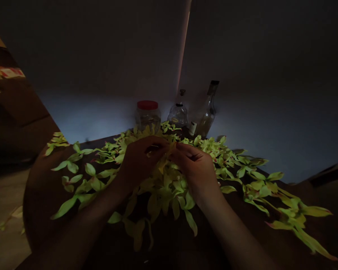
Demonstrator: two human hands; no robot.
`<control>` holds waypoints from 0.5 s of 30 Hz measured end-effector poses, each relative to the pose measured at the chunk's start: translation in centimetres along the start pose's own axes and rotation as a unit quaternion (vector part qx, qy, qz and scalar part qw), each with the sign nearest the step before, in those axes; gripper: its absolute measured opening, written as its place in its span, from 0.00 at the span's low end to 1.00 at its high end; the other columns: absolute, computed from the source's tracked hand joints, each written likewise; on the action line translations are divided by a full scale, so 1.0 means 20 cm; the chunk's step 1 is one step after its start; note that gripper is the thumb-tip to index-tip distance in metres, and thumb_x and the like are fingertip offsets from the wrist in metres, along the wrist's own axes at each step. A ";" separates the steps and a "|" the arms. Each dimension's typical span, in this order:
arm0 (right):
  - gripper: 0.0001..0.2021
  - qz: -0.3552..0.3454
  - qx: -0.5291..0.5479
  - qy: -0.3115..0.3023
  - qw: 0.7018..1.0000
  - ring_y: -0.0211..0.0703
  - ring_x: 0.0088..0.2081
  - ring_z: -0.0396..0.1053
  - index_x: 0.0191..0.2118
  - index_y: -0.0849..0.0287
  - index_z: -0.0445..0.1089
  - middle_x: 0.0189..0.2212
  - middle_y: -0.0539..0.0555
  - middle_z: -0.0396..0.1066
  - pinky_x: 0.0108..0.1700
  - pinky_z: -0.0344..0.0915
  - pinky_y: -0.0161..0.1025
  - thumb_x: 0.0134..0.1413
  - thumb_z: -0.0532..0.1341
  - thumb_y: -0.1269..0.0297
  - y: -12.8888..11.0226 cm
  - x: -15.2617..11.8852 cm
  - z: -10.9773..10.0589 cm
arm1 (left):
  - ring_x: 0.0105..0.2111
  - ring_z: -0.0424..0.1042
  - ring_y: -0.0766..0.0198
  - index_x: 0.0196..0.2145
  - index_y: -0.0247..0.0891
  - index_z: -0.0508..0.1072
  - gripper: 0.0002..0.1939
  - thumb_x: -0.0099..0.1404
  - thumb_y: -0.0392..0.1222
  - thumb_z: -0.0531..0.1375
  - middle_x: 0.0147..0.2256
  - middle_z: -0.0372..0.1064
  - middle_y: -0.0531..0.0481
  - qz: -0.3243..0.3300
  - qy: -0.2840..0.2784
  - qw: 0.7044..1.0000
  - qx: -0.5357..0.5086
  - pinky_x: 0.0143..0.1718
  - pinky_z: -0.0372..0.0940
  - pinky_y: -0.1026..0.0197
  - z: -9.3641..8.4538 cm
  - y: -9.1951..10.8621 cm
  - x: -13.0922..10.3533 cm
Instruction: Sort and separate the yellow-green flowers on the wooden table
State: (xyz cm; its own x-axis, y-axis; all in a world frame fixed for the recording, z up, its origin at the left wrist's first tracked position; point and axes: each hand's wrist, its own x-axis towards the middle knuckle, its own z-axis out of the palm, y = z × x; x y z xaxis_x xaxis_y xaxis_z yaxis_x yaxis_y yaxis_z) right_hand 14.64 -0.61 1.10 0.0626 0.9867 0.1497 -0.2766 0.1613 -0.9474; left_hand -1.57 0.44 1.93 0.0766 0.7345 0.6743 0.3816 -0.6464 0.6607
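Note:
Over the middle of a dark table my left hand (139, 159) and my right hand (199, 170) meet at the fingertips. Both pinch a small yellow-green flower (162, 165), partly hidden by the fingers. Below and around them spreads a heap of yellow-green flowers (169, 191) that look like orchids, some with reddish tips. More loose flowers (94, 182) lie beside my left wrist, and others (293, 213) trail off to the right of my right forearm. The dim light blurs the fine detail between my fingers.
Behind the flowers, against the wall, stand a jar with a red lid (147, 105), a round stoppered glass bottle (178, 113) and a tall glass bottle (210, 112). The table's curved edge (28, 198) is at left, near a cardboard box (19, 101).

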 end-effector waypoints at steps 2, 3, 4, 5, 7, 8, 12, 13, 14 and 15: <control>0.15 -0.017 -0.019 0.009 1.000 0.42 0.37 0.78 0.38 0.53 0.82 0.35 0.51 0.82 0.47 0.75 0.42 0.41 0.76 0.60 -0.01 0.00 0.00 | 0.42 0.75 0.63 0.38 0.39 0.77 0.03 0.69 0.39 0.63 0.42 0.75 0.48 0.093 -0.006 0.992 0.084 0.46 0.71 0.62 0.01 -0.01 0.00; 0.14 -0.027 -0.027 0.009 0.999 0.42 0.37 0.78 0.37 0.53 0.82 0.35 0.51 0.82 0.46 0.75 0.42 0.41 0.76 0.61 -0.01 0.00 0.00 | 0.45 0.74 0.63 0.38 0.39 0.76 0.04 0.71 0.39 0.61 0.44 0.74 0.47 0.130 -0.011 0.985 0.115 0.49 0.70 0.61 0.02 -0.02 -0.01; 0.13 -0.037 -0.032 0.006 0.999 0.42 0.36 0.78 0.37 0.53 0.83 0.34 0.51 0.82 0.46 0.75 0.42 0.41 0.76 0.62 -0.01 0.00 0.01 | 0.48 0.73 0.62 0.39 0.38 0.75 0.04 0.72 0.38 0.59 0.46 0.72 0.46 0.157 -0.015 0.978 0.135 0.51 0.69 0.60 0.02 -0.02 -0.01; 0.12 -0.045 -0.036 0.003 0.998 0.42 0.35 0.78 0.36 0.53 0.83 0.34 0.50 0.82 0.44 0.75 0.41 0.41 0.75 0.63 -0.01 -0.01 0.01 | 0.50 0.71 0.61 0.39 0.37 0.74 0.05 0.72 0.37 0.58 0.48 0.70 0.45 0.175 -0.018 0.973 0.147 0.53 0.68 0.59 0.03 -0.02 -0.01; 0.11 -0.057 -0.049 0.001 0.997 0.43 0.34 0.78 0.36 0.53 0.83 0.33 0.50 0.81 0.43 0.75 0.41 0.41 0.75 0.63 -0.01 -0.01 0.01 | 0.52 0.69 0.61 0.38 0.37 0.72 0.05 0.72 0.35 0.57 0.49 0.69 0.44 0.189 -0.020 0.969 0.160 0.56 0.66 0.58 0.04 -0.02 -0.02; 0.11 -0.063 -0.058 0.003 0.996 0.43 0.34 0.78 0.36 0.54 0.83 0.32 0.51 0.81 0.42 0.75 0.41 0.42 0.75 0.62 -0.01 -0.01 0.01 | 0.52 0.69 0.61 0.37 0.37 0.71 0.05 0.72 0.34 0.56 0.49 0.69 0.44 0.186 -0.016 0.969 0.161 0.57 0.65 0.58 0.04 -0.02 -0.02; 0.11 -0.077 -0.103 0.036 0.991 0.44 0.32 0.77 0.37 0.55 0.81 0.30 0.52 0.80 0.38 0.75 0.43 0.47 0.72 0.59 -0.02 0.02 -0.03 | 0.45 0.71 0.62 0.36 0.38 0.69 0.04 0.70 0.34 0.56 0.45 0.70 0.46 0.095 0.073 0.983 0.137 0.49 0.67 0.59 0.00 -0.01 0.01; 0.11 -0.082 -0.108 0.053 0.989 0.43 0.31 0.76 0.37 0.55 0.81 0.30 0.51 0.79 0.37 0.74 0.42 0.47 0.72 0.58 -0.03 0.03 -0.05 | 0.43 0.71 0.62 0.36 0.39 0.69 0.04 0.70 0.35 0.56 0.46 0.70 0.46 0.061 0.109 0.984 0.125 0.45 0.68 0.60 -0.02 -0.01 0.02; 0.11 -0.090 -0.104 0.075 0.988 0.42 0.31 0.76 0.38 0.55 0.80 0.30 0.51 0.79 0.36 0.74 0.42 0.48 0.72 0.59 -0.04 0.05 -0.08 | 0.41 0.71 0.62 0.36 0.39 0.70 0.04 0.70 0.36 0.56 0.45 0.71 0.47 0.026 0.143 0.983 0.109 0.42 0.68 0.60 -0.04 -0.02 0.03; 0.11 -0.105 -0.094 0.104 0.985 0.41 0.31 0.75 0.39 0.55 0.79 0.31 0.52 0.79 0.36 0.74 0.41 0.48 0.72 0.59 -0.06 0.06 -0.11 | 0.39 0.71 0.63 0.36 0.39 0.70 0.04 0.70 0.37 0.56 0.44 0.72 0.47 -0.010 0.173 0.981 0.092 0.39 0.67 0.61 -0.07 -0.03 0.04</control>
State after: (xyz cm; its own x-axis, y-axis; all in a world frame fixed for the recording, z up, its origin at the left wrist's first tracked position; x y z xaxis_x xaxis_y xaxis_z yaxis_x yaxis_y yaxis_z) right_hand 17.12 0.42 1.74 0.2998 0.9038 0.3053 -0.0558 0.3361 -0.9402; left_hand -2.91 1.13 2.59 -0.2376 0.6117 0.7546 0.5427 -0.5607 0.6254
